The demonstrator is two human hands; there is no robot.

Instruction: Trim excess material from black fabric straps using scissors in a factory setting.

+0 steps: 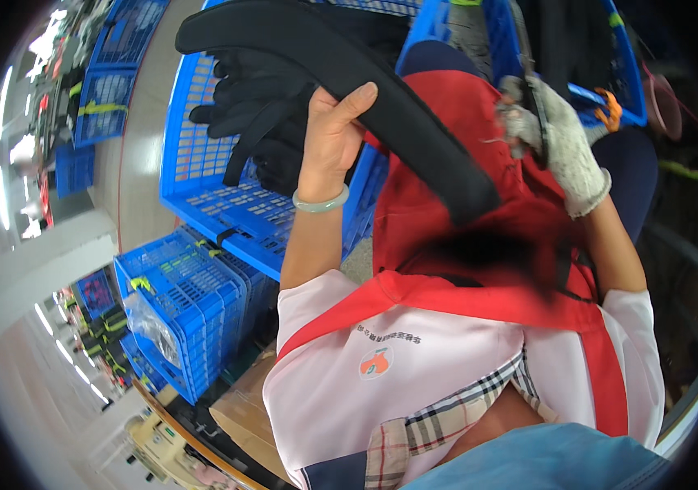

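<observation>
The bare left hand (334, 135) is raised at upper centre, gripping, its thumb (359, 102) slanting toward the upper right; the left forearm (311, 245) stands nearly upright below. At upper right, the gloved right hand (565, 151) has curled fingers; the right forearm (617, 249) slopes down rightward.

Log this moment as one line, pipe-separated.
left hand: bare, holding curved black piece | right hand: gloved, gripping dark tool, kind unclear | blue crate: black pieces inside
</observation>
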